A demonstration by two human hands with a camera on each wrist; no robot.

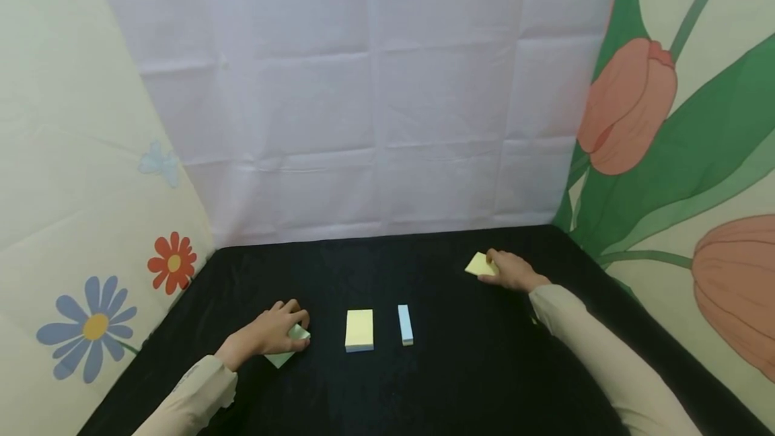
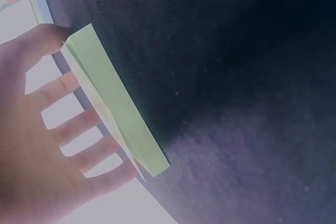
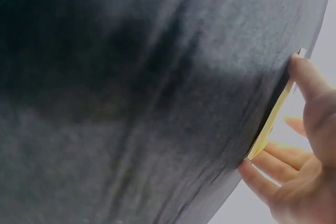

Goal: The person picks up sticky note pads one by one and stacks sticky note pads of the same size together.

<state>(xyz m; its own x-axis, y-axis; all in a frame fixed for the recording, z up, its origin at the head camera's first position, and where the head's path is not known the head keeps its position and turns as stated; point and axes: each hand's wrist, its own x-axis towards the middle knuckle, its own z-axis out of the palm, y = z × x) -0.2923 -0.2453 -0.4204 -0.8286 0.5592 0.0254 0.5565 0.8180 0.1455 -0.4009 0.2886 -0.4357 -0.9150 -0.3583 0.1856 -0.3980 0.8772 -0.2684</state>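
My left hand [image 1: 266, 331] grips a light green sticky note pad [image 1: 280, 358] at the left of the black table, the thumb at one end and the fingers over it. In the left wrist view the green pad's long thick edge faces the camera, and one sheet lifts off along it. Farther back on the right, my right hand [image 1: 514, 270] holds a pale yellow sticky note pad [image 1: 477, 264] by its edges. Thumb and fingertips pinch the yellow pad's two ends in the right wrist view, close over the dark cloth.
Between the hands lies a yellow pad [image 1: 360, 327] on top of a blue layer. To its right is a narrow light blue strip pad [image 1: 405, 321] over a pale yellow layer. Black cloth [image 1: 436, 389] covers the table; a white curtain [image 1: 375, 120] hangs behind it.
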